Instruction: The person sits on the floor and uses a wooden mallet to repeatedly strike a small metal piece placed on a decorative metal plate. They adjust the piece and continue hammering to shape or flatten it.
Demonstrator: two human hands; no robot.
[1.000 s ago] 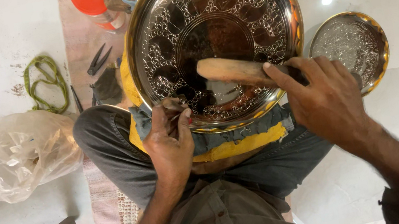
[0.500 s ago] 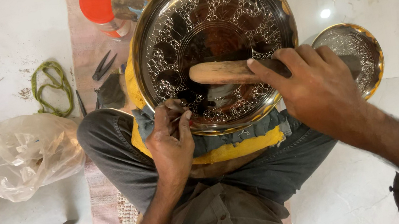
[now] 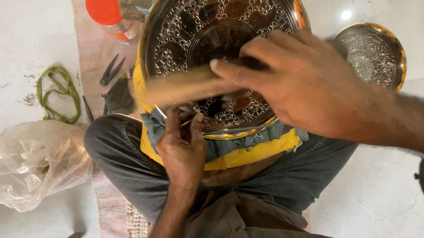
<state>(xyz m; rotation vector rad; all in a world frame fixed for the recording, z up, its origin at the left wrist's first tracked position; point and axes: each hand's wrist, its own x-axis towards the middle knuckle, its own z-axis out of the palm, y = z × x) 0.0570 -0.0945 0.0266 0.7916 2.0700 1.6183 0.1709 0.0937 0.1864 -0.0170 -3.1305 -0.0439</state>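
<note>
Large round metal plate (image 3: 219, 26) is propped on the lap on a yellow cloth pad (image 3: 241, 157), tilted toward the camera. Its face is covered with silvery openwork ornament around a dark centre.

Left hand (image 3: 183, 149): closed in a pinch on a thin metal tool (image 3: 185, 122), whose tip is set against the near rim zone of the plate, just beside the yellow edge.

Right hand (image 3: 303, 83): fingers wrapped around a wooden-handled mallet (image 3: 178, 86), held across the plate above the thin tool; the handle is motion-blurred, so contact with the tool cannot be told.

Progress, as a judgement: ornament appears laid over nearly the whole face, far and side bands filled. Work is concentrated at the near edge, which suggests a late stage, with detailing or fixing of the near band left. How much of that band is finished is hidden by the hands.

Surroundings: a smaller decorated plate (image 3: 370, 55) lies on the floor at right, apparently patterned as well. At left are a crumpled plastic bag (image 3: 35, 163), a green cord (image 3: 55, 93), pliers (image 3: 112, 71) and a red-lidded jar (image 3: 107, 7) at far left.
</note>
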